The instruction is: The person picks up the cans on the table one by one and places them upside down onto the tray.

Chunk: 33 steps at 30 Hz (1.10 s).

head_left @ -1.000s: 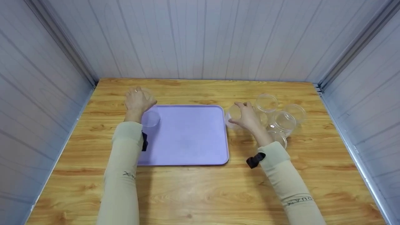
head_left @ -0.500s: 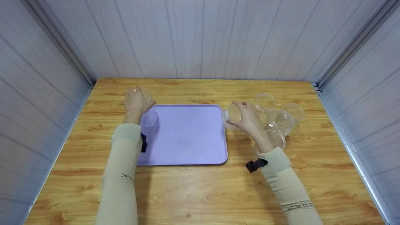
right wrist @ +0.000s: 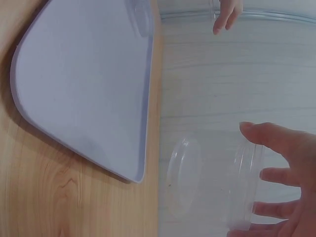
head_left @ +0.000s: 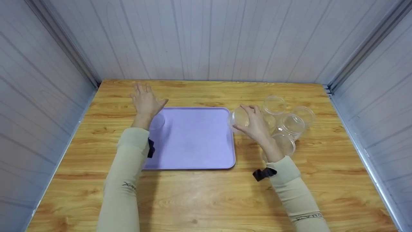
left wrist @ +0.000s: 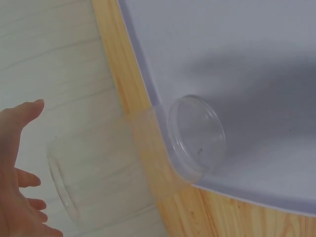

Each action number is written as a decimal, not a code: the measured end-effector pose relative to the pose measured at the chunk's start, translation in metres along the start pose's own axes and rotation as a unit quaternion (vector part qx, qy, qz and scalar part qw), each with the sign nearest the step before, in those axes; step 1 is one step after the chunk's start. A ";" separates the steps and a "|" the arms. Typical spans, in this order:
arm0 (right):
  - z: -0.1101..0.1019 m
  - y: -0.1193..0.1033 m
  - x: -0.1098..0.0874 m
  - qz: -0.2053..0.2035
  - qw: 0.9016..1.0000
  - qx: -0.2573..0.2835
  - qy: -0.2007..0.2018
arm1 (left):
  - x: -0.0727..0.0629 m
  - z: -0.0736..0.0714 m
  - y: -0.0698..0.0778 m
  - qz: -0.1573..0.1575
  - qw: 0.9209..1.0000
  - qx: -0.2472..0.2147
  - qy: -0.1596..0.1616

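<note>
A: What is the left hand doing?

B: Its arm reaches forward, almost straight. The fingers are spread wide, with the thumb sticking out over the tray. It isn't holding anything. In the left wrist view there is a gap between its fingertips and the clear jar in the tray's corner.

A: Where does that jar stand?

B: Upright in the far left corner of the purple tray. It's hard to see from above, because it's see-through and the hand and wrist are partly in front.

A: And the right hand?

B: That arm leans in toward the tray. The thumb and fingers curl round the rim of another clear jar. It's lifted off the table, by the tray's right edge.

A: Can you see all of both hands?

B: Not up close. In each wrist view, that hand is cut off at the side. From above, the beige sleeves run off the bottom, and the left one covers the tray's near left corner.

A: What's by the right wrist?

B: A bunch of clear jars on the table. They overlap, and the right hand and arm hide some parts, so I can't count them for sure.
</note>
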State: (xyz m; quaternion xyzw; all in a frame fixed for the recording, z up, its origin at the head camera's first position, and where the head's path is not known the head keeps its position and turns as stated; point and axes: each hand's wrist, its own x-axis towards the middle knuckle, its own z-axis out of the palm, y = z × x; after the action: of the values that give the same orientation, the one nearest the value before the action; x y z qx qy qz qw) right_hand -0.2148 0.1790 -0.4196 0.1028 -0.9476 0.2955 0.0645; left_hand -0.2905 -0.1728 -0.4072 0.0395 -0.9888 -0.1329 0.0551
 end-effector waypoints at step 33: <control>0.021 -0.005 -0.009 -0.138 0.959 0.120 0.216 | -0.056 0.016 0.067 0.104 0.961 -0.241 0.087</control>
State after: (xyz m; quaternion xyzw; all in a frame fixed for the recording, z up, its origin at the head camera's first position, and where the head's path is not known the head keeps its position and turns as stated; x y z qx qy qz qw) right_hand -0.2059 0.1650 -0.4356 0.1733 -0.8455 0.4102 0.2947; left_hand -0.2408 -0.0988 -0.4098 -0.0665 -0.9176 -0.3569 0.1623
